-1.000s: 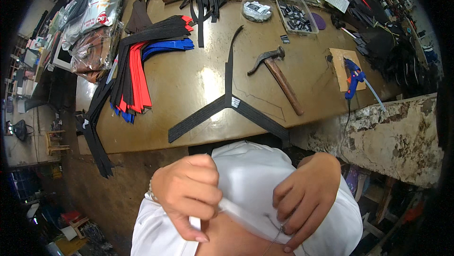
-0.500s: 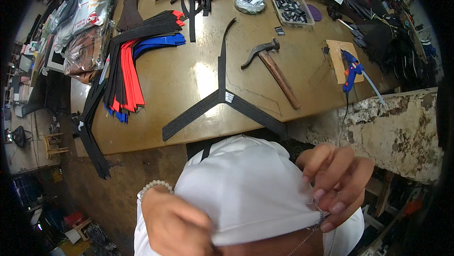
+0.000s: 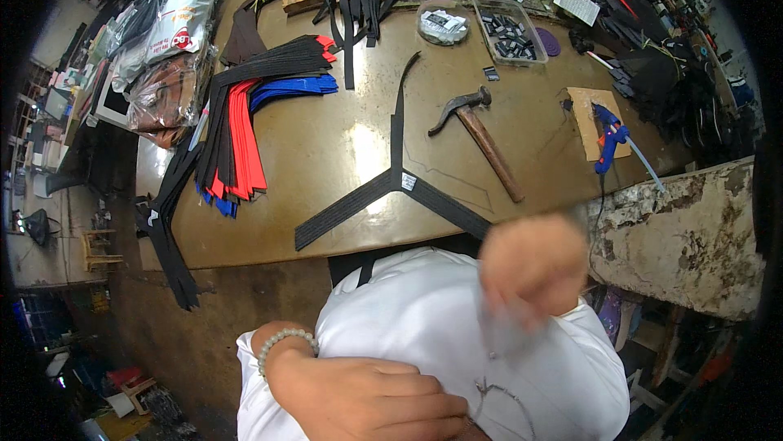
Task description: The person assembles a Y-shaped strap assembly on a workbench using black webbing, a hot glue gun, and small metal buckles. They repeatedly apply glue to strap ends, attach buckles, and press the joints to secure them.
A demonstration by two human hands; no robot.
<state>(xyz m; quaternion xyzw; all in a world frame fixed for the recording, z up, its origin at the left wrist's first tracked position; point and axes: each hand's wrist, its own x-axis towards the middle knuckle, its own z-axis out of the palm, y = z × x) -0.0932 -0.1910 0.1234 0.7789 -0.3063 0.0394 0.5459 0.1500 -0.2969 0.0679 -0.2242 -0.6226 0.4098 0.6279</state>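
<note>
My left hand [image 3: 375, 400], a beaded bracelet [image 3: 281, 347] at its wrist, rests against the front of my white shirt [image 3: 391, 310]. Its fingers are bent and pressed together; the tips are hidden, so what they hold cannot be made out. A thin chain [image 3: 510, 400] hangs beside those fingers. My right hand [image 3: 534, 270] is raised over the shirt near the table edge, its fingers smeared by motion. Just beyond lies a black Y-shaped strap piece [image 3: 351, 206] with a small white label [image 3: 408, 181] at its joint, touched by neither hand.
A hammer [image 3: 489, 147] lies right of the strap piece. Black, red and blue strips [image 3: 245, 131] are piled at left. Farther back stand a tub of small dark pieces [image 3: 510, 37] and a round container [image 3: 443, 27]. A blue glue gun [image 3: 608, 139] rests on cardboard at right.
My right hand has moved up and left, away from the shirt's collar. The left hand has shifted right across my chest. The whole view has shifted slightly, with the table things lower and farther right.
</note>
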